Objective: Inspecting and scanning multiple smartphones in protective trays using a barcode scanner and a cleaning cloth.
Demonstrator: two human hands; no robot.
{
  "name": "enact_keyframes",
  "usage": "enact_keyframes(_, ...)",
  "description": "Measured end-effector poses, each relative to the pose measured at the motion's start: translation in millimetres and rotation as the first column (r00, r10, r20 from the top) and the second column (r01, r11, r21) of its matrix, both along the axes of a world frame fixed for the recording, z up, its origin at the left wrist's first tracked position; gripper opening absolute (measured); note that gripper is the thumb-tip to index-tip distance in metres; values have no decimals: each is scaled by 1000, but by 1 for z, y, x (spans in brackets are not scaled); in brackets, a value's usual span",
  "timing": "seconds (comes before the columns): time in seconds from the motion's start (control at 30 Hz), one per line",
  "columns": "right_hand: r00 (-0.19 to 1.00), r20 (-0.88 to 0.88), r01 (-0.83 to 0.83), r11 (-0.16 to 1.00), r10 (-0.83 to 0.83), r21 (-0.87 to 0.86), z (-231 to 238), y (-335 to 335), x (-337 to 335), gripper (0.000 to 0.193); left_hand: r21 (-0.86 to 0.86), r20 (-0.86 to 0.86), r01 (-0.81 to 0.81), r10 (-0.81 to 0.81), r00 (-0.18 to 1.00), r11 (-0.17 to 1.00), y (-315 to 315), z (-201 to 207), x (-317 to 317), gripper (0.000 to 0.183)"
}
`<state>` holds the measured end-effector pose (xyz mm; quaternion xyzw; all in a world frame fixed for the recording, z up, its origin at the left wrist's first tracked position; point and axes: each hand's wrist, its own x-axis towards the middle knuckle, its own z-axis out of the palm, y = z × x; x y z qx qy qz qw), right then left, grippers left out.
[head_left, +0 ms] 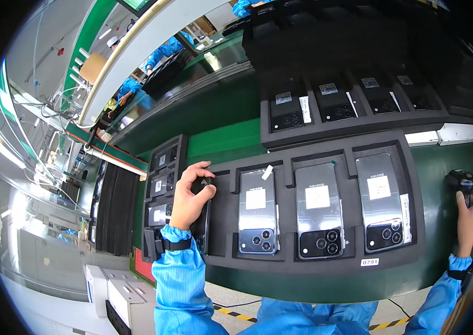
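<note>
A black foam tray (317,267) lies in front of me on the green bench. Three smartphones rest in its slots, backs up: the left one (257,223), the middle one (318,220) and the right one (380,215), each with a white square label. At the tray's left end, my left hand (190,198) is closed on the upper edge of a dark smartphone (203,226), tilted up on its side. Far right, the fingers of my right hand (469,209) curl round a rounded black handheld device (459,180); its exact kind is unclear.
Behind stands a stack of foam trays (348,120) with several dark phones. Another phone tray (164,149) lies on the left, partly behind my left arm. A conveyor (203,89) runs along the back, where people in blue sleeves (164,53) work.
</note>
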<state>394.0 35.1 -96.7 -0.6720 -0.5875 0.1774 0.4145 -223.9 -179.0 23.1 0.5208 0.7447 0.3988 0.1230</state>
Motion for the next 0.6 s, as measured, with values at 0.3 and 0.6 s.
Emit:
enact_keyframes(0.3,1000,1,2,1000,-2,11,0,5,-3,60,7,9,15,-15,1000,1000,-1,0,-3,26)
enact_keyframes(0.6,997,-73,-1,966,20,257,-3,17,-4,63,-4,-2,2,-3,1000,1000,-5,-2,-3,26)
